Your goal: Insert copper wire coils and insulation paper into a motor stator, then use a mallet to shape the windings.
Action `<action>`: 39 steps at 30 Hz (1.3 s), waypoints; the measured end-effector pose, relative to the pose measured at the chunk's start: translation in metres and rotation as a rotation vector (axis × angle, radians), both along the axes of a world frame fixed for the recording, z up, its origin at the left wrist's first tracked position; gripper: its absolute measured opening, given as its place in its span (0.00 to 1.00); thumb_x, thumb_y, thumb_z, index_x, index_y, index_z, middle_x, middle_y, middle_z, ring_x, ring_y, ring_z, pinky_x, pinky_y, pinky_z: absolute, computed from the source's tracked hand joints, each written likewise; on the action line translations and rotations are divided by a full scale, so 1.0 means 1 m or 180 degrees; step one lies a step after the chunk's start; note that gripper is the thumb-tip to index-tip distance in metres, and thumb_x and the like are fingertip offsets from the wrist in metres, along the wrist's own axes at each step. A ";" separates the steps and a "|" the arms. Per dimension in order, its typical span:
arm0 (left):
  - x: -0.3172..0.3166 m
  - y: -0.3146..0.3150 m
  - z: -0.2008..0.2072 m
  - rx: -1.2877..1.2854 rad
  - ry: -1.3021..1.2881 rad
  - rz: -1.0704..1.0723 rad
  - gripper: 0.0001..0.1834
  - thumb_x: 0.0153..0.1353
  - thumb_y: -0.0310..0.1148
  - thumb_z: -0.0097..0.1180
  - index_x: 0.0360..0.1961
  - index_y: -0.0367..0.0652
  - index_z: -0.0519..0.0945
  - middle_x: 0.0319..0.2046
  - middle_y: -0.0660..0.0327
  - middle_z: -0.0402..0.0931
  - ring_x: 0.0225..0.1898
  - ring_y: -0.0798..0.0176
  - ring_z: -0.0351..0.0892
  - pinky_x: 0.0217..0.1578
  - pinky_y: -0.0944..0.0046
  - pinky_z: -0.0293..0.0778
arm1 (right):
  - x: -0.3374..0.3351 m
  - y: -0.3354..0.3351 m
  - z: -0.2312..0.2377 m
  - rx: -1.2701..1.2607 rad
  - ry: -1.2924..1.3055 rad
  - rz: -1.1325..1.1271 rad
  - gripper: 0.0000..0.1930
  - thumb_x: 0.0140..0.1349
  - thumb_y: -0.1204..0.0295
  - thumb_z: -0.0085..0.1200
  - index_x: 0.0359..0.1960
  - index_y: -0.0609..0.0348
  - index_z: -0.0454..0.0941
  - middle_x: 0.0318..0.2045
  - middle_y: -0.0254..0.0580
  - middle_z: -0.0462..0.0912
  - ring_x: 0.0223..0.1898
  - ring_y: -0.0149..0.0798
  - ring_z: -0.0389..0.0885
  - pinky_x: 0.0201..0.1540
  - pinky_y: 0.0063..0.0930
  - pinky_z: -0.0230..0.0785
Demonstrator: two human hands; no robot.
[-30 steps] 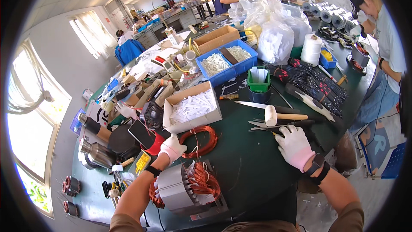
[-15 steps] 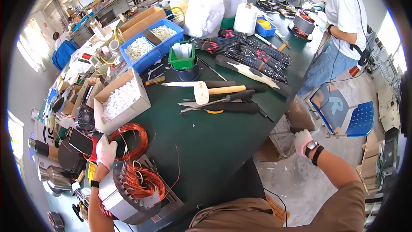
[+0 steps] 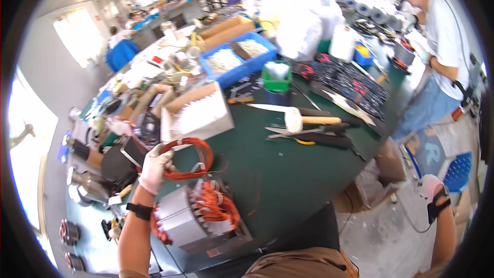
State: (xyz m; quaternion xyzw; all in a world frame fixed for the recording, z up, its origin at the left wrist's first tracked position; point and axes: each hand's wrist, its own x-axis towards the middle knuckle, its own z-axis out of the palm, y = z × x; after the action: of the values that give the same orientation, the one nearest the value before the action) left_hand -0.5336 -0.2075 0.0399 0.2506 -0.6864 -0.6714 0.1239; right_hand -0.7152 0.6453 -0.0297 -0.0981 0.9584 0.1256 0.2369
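My left hand point(image 3: 154, 169), in a white glove, is closed around the left side of a coil of copper wire point(image 3: 210, 155). The loop is raised in front of an open box of white pieces point(image 3: 222, 109). Just below it, a grey motor stator point(image 3: 186, 217) lies on its side, copper windings point(image 3: 226, 212) bulging from its end. My right hand point(image 3: 430, 187), also gloved, hangs off to the right of the table over the floor, apart from everything around it. Motion blur smears its fingers.
Hand tools with a white-headed mallet point(image 3: 294, 120) lie mid-table on the green top point(image 3: 303, 175). Behind are a blue bin point(image 3: 226, 79), a green box point(image 3: 277, 83) and bundled black sleeving point(image 3: 355, 85). Cardboard boxes point(image 3: 360, 195) stand at the right edge; a co-worker point(image 3: 446, 36) stands beyond.
My left hand has taken hold of the copper wire coil and lifted it off the table. My right hand has moved outward, away from the cardboard box. The view has swung left.
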 end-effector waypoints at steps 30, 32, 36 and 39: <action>-0.055 0.099 0.099 -0.1824 -0.1911 -0.2775 0.53 0.66 0.50 0.62 0.77 0.28 0.47 0.70 0.42 0.66 0.72 0.50 0.65 0.71 0.60 0.62 | 0.017 -0.387 0.117 -0.5010 0.0680 0.0465 0.06 0.68 0.74 0.57 0.37 0.64 0.80 0.21 0.42 0.78 0.19 0.37 0.76 0.27 0.30 0.68; -0.054 0.105 0.113 -0.1668 -0.1892 -0.2876 0.50 0.67 0.50 0.61 0.76 0.28 0.52 0.64 0.45 0.71 0.67 0.53 0.70 0.67 0.61 0.65 | 0.031 -0.388 0.121 -0.4967 -0.0888 -0.0301 0.08 0.70 0.71 0.56 0.36 0.63 0.80 0.21 0.26 0.72 0.20 0.19 0.71 0.23 0.21 0.64; -0.036 0.093 0.136 -0.1798 -0.1535 -0.2631 0.30 0.73 0.46 0.53 0.65 0.31 0.71 0.44 0.55 0.82 0.46 0.64 0.80 0.53 0.63 0.74 | 0.030 -0.392 0.070 -0.4808 -0.2543 -0.0922 0.12 0.71 0.65 0.57 0.42 0.64 0.80 0.20 0.25 0.70 0.17 0.21 0.68 0.22 0.19 0.66; -0.004 0.069 0.141 -0.1550 -0.1076 -0.1513 0.22 0.77 0.42 0.49 0.60 0.34 0.75 0.37 0.59 0.82 0.39 0.66 0.81 0.48 0.64 0.76 | 0.020 -0.391 0.017 -0.4599 -0.2432 -0.1295 0.11 0.72 0.66 0.56 0.43 0.63 0.81 0.20 0.29 0.73 0.17 0.30 0.72 0.25 0.28 0.72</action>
State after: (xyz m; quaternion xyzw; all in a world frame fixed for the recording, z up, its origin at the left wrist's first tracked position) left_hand -0.5376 -0.1382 0.1812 0.1547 -0.8756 -0.4478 -0.0944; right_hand -0.6953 0.2544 -0.0130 -0.0868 0.6560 -0.6056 0.4420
